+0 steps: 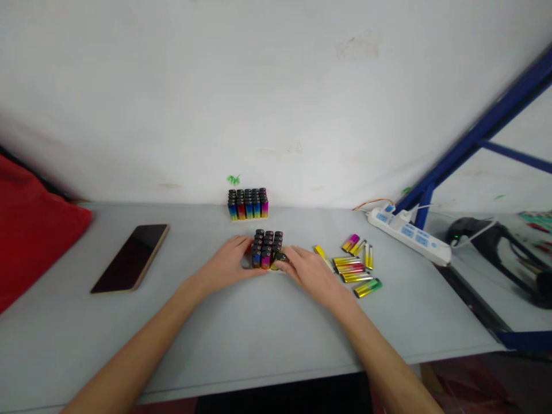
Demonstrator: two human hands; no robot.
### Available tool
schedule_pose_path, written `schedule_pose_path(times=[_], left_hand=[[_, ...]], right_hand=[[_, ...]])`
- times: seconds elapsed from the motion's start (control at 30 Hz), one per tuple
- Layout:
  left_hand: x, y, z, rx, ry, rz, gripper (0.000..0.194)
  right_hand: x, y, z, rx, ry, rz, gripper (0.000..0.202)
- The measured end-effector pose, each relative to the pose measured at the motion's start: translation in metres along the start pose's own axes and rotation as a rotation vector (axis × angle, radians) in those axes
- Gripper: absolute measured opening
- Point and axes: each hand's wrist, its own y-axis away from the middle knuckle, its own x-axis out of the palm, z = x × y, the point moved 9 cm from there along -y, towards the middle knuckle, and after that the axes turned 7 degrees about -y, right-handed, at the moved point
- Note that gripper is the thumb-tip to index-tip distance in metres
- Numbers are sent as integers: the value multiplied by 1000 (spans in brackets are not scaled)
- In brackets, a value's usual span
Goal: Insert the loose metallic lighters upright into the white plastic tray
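On grey tabletop (241, 339), glossy upright lighters (266, 253) (metallic), hands (233, 260) around.

A dark tablet (130, 259) lies flat on the left of the grey table (259, 345), with red fabric (34, 236) beyond it. At right, 1 white power strip (410, 236) sits beside a blue metal frame (478, 133), near a black device (495, 244).

Two lighter clusters (248, 209) (266, 259), the back one five across, the front one three across; about nine loose lighters (368, 288); one tablet (131, 259); one power strip (409, 234).
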Motion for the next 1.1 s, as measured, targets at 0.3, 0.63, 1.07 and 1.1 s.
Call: schedule_pose_path(times=[0.3, 0.63, 1.07, 1.1], left_hand=[[-1, -2, 2, -6, -12, -23, 54], [-3, -2, -2, -20, -14, 10, 50], [0, -4, 1, -9, -20, 1, 52], [-1, -4, 0, -13, -26, 3, 52]], right_hand=[[2, -8, -3, -10, 57, -16, 45], [-130, 49, -99, 273, -55, -580, 74], [-57, 134, -173, 479, 314, -172, 72], [-54, 131, -172, 491, 335, -140, 72]])
